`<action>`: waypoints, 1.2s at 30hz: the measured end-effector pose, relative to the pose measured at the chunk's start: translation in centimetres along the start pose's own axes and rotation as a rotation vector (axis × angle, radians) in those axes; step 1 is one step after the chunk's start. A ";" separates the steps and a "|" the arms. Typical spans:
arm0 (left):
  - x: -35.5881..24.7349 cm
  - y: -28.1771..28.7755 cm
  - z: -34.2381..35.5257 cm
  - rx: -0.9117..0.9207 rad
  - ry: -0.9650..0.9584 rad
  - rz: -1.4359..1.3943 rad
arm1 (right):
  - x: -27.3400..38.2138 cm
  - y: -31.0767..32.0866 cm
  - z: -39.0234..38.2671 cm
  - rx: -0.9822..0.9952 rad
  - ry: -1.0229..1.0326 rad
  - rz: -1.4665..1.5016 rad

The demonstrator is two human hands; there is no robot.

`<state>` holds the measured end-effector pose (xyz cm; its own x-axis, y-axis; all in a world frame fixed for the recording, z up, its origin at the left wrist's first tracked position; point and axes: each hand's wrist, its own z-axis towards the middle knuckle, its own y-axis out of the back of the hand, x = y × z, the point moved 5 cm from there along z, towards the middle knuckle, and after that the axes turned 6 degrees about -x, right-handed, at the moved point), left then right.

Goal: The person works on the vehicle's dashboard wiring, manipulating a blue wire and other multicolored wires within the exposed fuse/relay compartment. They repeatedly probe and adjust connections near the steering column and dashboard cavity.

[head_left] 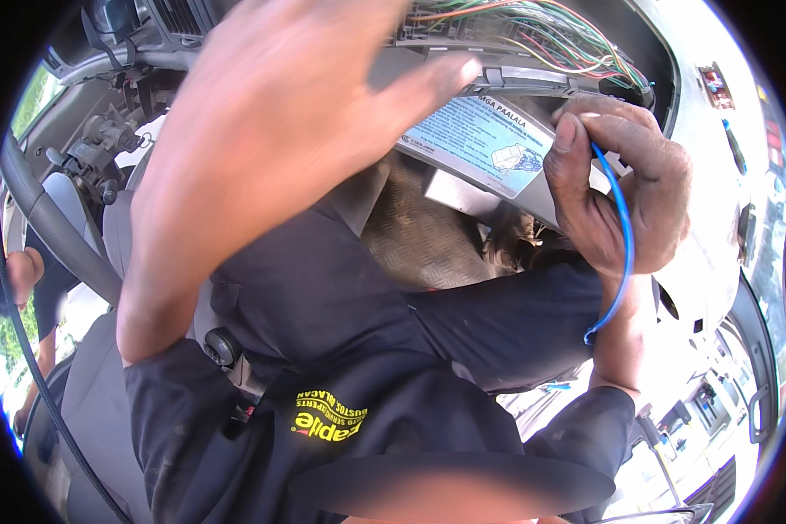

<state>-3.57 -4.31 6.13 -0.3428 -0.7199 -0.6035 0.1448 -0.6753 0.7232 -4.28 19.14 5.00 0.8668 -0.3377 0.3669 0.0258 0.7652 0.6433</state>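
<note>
While the right hand is closed at the fingertips, a blue wire is gripped between its thumb and bent forefinger. The wire hangs from the pinch, bows out to the right across the palm and wrist, and curves back left to a small hooked end beside the forearm, near the right trouser leg. The left hand is motion-blurred and raised to the left of the right hand, well apart from it. Its thumb stretches right, clear of the fingers; the fingers run out at the far edge, so it cannot be told whether they hold anything.

Just left of the right hand, a printed label is fixed to a grey panel. Beyond the panel, at the far right, a bundle of multicoloured wires lies loose in an uncovered recess. Below the panel, a brown floor mat shows a textured surface.

Farther out to the left are a steering wheel, a grey seat and a black cable running down the near left side. Another person is partly visible beyond the wheel. An air vent sits at the far left. A dark shirt with yellow print occupies the near centre.
</note>
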 end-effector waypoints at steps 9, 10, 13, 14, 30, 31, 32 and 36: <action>3.0 -2.2 3.8 -0.007 -0.217 -0.160 | -0.4 -2.4 -0.6 0.076 -0.219 -0.163; 3.3 -2.2 3.6 0.007 -0.199 -0.218 | -0.2 -2.5 -0.7 0.099 -0.204 -0.182; 3.6 -2.1 3.9 0.032 -0.222 -0.317 | 0.5 -2.8 -0.7 0.112 -0.171 -0.198; 3.9 -2.2 4.1 0.042 -0.227 -0.334 | 0.5 -2.8 -0.7 0.108 -0.171 -0.194; -6.3 1.5 10.7 0.732 0.050 0.530 | -0.1 -2.7 -0.2 0.102 -0.167 -0.071; -6.1 1.5 10.7 0.717 0.068 0.517 | -0.2 -2.7 -0.2 0.093 -0.188 -0.054; -5.8 1.4 10.5 0.701 0.088 0.506 | -0.3 -2.7 -0.1 0.082 -0.174 -0.052; -1.2 0.4 7.5 0.457 -0.155 0.204 | 0.0 -2.7 -0.6 0.127 -0.225 -0.057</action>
<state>-10.02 -2.52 9.64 -0.4882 -0.7740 -0.4032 -0.1847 -0.3599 0.9145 -4.08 17.43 2.83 0.7331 -0.5027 0.4581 -0.0033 0.6710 0.7415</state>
